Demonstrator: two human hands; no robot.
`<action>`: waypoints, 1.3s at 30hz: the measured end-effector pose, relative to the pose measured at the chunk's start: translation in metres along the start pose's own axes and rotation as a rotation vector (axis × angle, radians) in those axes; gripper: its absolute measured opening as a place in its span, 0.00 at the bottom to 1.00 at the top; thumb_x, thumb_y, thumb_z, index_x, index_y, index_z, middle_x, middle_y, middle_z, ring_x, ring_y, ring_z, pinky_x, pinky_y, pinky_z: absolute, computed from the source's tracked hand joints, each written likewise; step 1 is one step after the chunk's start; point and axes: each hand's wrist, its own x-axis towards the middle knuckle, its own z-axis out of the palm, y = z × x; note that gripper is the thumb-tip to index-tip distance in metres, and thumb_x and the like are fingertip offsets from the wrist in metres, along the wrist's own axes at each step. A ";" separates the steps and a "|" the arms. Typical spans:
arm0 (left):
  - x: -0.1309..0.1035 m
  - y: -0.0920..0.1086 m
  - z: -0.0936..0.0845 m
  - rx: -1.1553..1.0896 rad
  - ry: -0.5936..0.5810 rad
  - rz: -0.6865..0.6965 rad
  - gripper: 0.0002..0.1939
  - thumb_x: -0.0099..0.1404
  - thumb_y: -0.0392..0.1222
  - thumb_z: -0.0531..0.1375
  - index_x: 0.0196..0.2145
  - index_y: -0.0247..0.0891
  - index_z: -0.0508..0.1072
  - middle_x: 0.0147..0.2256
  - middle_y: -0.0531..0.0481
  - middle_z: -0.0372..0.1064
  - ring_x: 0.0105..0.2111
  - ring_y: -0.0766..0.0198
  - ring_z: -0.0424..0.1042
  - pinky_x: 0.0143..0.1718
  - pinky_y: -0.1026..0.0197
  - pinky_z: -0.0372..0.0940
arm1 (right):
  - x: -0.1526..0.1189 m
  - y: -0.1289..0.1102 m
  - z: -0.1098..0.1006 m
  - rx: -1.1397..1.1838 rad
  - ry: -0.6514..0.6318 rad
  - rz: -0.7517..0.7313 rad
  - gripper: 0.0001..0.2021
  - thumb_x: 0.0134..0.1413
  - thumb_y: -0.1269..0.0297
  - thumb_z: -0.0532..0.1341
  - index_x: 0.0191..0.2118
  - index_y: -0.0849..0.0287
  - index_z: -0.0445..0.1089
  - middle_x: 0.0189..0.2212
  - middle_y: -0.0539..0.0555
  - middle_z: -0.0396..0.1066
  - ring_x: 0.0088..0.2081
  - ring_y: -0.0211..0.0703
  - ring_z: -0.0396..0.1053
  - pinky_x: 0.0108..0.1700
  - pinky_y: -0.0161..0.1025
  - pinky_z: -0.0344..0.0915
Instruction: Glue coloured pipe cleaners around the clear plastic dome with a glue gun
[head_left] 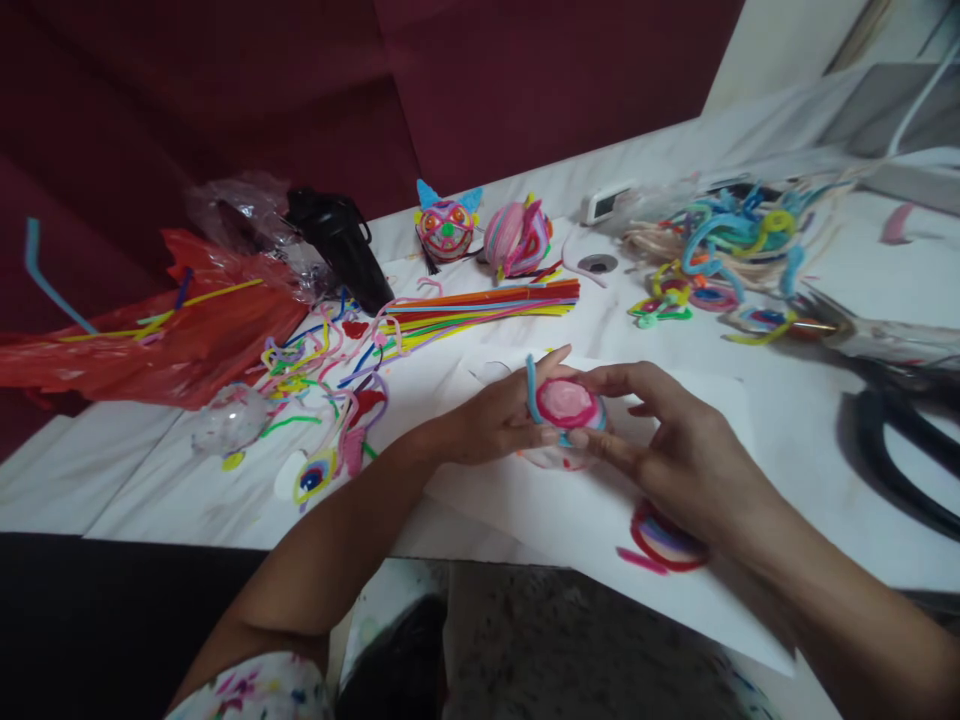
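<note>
Clamped on clear ball (561, 459) with left hand (491, 418) and right hand (679, 440); might uncoil blue pipe cleaner (532, 388) (upright at tip!) by easing pressure.

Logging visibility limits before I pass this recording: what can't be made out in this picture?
All in the head view:
Clear ball: left side hidden by the left hand, right side partly by the right hand.
Striped oval piece: upper right part covered by the right wrist.
Black handle loop: cut off by the right edge.
Small white device at the back: display too small to read.
</note>
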 end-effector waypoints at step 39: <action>0.000 0.000 0.004 -0.036 0.007 -0.049 0.44 0.62 0.44 0.60 0.68 0.38 0.38 0.62 0.36 0.54 0.58 0.48 0.61 0.57 0.47 0.59 | -0.006 -0.001 0.003 -0.006 0.049 0.087 0.11 0.45 0.54 0.62 0.33 0.54 0.66 0.27 0.50 0.68 0.29 0.44 0.68 0.32 0.42 0.63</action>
